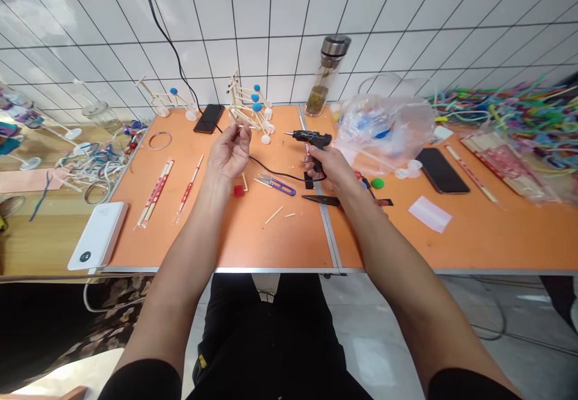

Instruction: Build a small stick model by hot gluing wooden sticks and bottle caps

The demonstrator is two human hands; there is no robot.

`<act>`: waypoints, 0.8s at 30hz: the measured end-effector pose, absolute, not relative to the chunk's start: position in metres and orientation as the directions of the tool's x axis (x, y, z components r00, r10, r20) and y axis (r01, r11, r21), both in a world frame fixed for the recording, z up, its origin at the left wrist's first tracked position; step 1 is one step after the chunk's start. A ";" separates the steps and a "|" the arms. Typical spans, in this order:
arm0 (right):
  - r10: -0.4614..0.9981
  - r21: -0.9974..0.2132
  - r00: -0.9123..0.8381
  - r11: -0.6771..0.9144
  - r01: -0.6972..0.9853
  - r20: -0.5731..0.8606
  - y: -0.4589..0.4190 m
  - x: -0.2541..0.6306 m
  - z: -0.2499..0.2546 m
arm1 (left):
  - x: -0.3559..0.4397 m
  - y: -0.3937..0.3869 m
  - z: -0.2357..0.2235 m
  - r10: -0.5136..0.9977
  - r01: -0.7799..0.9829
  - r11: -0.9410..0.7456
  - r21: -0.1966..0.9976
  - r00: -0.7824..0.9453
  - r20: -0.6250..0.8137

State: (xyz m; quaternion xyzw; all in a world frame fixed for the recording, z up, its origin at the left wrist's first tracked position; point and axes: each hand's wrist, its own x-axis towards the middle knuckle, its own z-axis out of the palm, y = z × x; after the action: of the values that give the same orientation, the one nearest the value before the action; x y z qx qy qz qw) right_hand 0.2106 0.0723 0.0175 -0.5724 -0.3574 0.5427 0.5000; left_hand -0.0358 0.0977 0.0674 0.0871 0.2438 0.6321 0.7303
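My right hand (333, 168) is wrapped round the handle of a black hot glue gun (316, 138), its nozzle pointing left. My left hand (231, 150) is raised to the left of the nozzle, palm up, thumb and fingers pinched together; what they hold is too small to make out. Just behind the left hand stands a wooden stick frame (246, 102) with blue and white round caps. Purple-handled thread snips (277, 184) lie between my forearms, near a red block (238, 191) and short cut stick pieces (274, 214). A black pointed tool (320, 200) rests below the right hand.
A glass tea bottle (323, 78) stands against the tiled wall. To the right are a plastic bag (386, 129), a phone (442, 171) and packed chopsticks (506, 165). Another phone (209, 118), wrapped chopsticks (156, 192) and a white power bank (98, 235) lie left. A black cable (165, 35) hangs behind.
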 end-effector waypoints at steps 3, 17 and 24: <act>0.946 -0.955 0.164 -0.292 0.055 -0.280 0.079 0.206 0.010 | -0.035 0.099 0.066 0.966 -0.881 0.189 0.434 0.086 -0.245; 0.935 -0.491 0.332 -0.351 0.797 -0.129 0.097 0.217 0.017 | -0.021 0.096 0.056 0.947 -0.864 0.240 0.441 0.110 -0.301; 0.940 -0.275 0.330 -0.342 0.899 -0.089 0.090 0.221 0.021 | -0.016 0.094 0.055 0.939 -0.851 0.264 0.454 0.118 -0.324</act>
State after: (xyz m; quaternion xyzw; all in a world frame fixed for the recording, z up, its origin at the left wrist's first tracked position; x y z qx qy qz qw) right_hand 0.2205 0.0897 0.0213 -0.8107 -0.5669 0.1166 0.0883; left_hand -0.0161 0.0938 0.0546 0.0779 0.2812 0.6018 0.7435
